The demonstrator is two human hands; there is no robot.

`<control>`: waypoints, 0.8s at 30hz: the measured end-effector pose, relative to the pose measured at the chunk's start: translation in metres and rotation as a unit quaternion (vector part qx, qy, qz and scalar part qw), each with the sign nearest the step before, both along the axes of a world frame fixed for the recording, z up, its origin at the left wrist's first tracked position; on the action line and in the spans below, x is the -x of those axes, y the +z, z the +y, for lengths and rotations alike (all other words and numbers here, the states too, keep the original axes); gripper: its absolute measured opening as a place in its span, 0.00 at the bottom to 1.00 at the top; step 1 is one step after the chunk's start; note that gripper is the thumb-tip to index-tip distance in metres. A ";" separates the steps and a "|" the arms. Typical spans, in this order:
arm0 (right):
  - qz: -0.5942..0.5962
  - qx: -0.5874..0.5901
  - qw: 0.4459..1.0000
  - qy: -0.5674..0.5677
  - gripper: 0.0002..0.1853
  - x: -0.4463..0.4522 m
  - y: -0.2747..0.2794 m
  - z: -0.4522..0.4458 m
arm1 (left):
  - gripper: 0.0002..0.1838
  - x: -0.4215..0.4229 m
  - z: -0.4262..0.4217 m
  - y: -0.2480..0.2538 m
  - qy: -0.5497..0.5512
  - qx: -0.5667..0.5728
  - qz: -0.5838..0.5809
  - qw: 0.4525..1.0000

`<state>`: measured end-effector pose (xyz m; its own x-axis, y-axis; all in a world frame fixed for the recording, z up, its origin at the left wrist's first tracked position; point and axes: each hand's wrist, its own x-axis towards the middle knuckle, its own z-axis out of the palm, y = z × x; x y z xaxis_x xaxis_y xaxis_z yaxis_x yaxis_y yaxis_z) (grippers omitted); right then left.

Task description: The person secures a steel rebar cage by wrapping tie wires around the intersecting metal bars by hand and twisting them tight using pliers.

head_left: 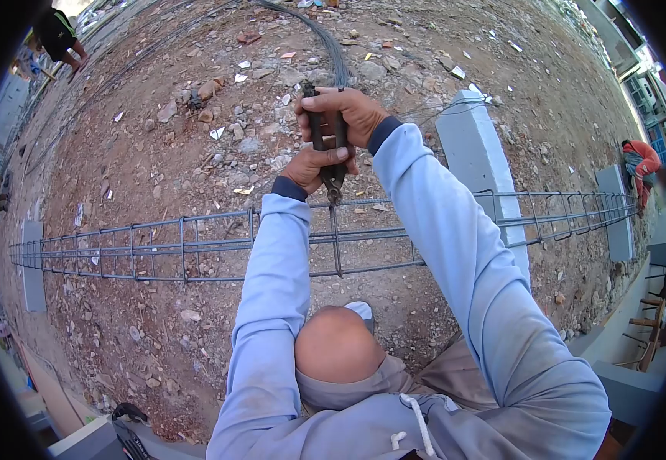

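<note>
A pair of dark pincers (pixel 332 172) points down at the near middle, its jaws at the upper bar of a long rebar cage (pixel 183 249). My left hand (pixel 316 165) is closed around the handles low down, close to the jaws. Higher up, my right hand (pixel 350 115) wraps the upper ends of the handles. The jaws meet the cage where a crosswise stirrup (pixel 337 241) joins the long bar; whether they grip wire there is too small to tell. A bundle of thin grey wires (pixel 329 44) runs down to behind my right hand; its end is hidden.
The cage rests across several pale blocks, including a long beam (pixel 477 142), a left block (pixel 33 264) and a right block (pixel 616 218). A person in red (pixel 642 162) bends by the cage's right end. Rubble (pixel 210 88) covers the ground; another person (pixel 58 38) stands upper left.
</note>
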<state>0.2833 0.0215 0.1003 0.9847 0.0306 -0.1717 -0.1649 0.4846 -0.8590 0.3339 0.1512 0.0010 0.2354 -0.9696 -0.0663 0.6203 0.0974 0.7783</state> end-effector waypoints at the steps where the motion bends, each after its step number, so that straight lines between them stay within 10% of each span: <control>1: 0.009 0.008 1.000 -0.026 0.12 -0.001 -0.003 0.002 | 0.15 0.001 0.001 0.001 0.006 -0.002 0.004 1.000; 9: 0.017 0.155 0.942 -0.298 0.14 -0.005 -0.011 0.029 | 0.30 0.036 0.014 0.029 0.186 -0.174 -0.243 0.936; 13: 0.089 0.456 0.768 -0.441 0.22 -0.005 -0.002 0.047 | 0.25 0.057 -0.005 0.006 0.391 -0.102 -0.527 0.748; 17: 0.087 0.452 0.784 -0.417 0.31 0.008 0.006 0.071 | 0.16 0.036 -0.014 -0.062 0.352 0.012 0.035 0.935; 20: 0.055 0.496 0.794 -0.347 0.36 0.026 0.008 0.068 | 0.17 0.042 -0.009 -0.008 0.323 -0.010 -0.302 0.897; 24: -0.004 0.305 0.931 -0.200 0.33 0.040 0.013 0.028 | 0.17 0.021 0.004 0.001 0.122 -0.054 -0.144 0.980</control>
<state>0.2435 0.0499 0.1133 0.8979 -0.4390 -0.0309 -0.0692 -0.0715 -0.9950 0.3129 0.1549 0.0019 0.4838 -0.8729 -0.0625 0.3413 0.1225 0.9320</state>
